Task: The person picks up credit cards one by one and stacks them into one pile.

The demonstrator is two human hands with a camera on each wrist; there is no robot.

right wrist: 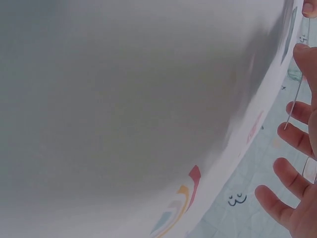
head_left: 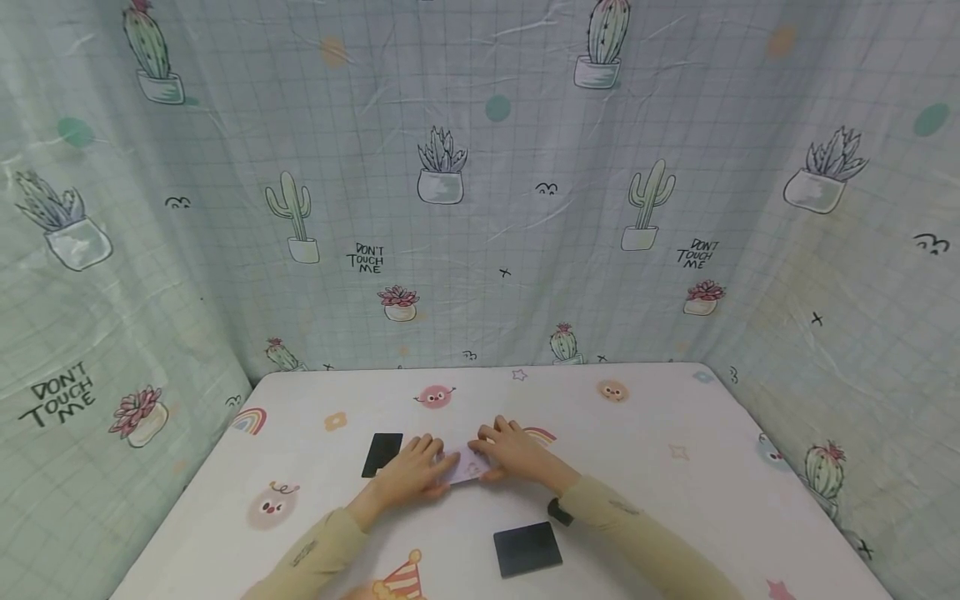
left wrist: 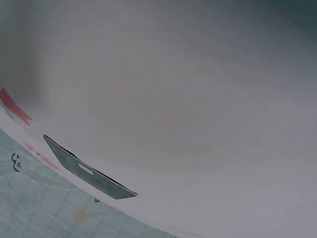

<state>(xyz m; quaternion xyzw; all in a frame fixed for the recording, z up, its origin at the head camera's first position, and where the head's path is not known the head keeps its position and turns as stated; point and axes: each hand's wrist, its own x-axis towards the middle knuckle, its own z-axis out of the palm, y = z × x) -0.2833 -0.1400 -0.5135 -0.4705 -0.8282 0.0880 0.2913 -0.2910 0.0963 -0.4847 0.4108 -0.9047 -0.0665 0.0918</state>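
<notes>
Both hands hold a thin, flat, pale lilac card (head_left: 467, 465) with a faint print, low over the middle of the table. My left hand (head_left: 411, 468) grips its left end, thumb on the face. At the right end my right hand (head_left: 517, 454) pinches it between thumb and fingers. Seen from the right wrist, the card is only a thin edge (right wrist: 296, 94) between the thumb and spread fingers (right wrist: 296, 139). Just beyond the left hand lies a black flat rectangle (head_left: 383, 454); the left wrist view shows this dark panel (left wrist: 89, 171) with a small pale label.
A dark grey flat rectangle (head_left: 528, 549) lies nearer the front of the white printed table (head_left: 660, 467). Beside it, a small black object (head_left: 559, 512) is partly covered by the right sleeve (head_left: 630, 521). Cactus-print cloth (head_left: 480, 233) hangs behind and at both sides.
</notes>
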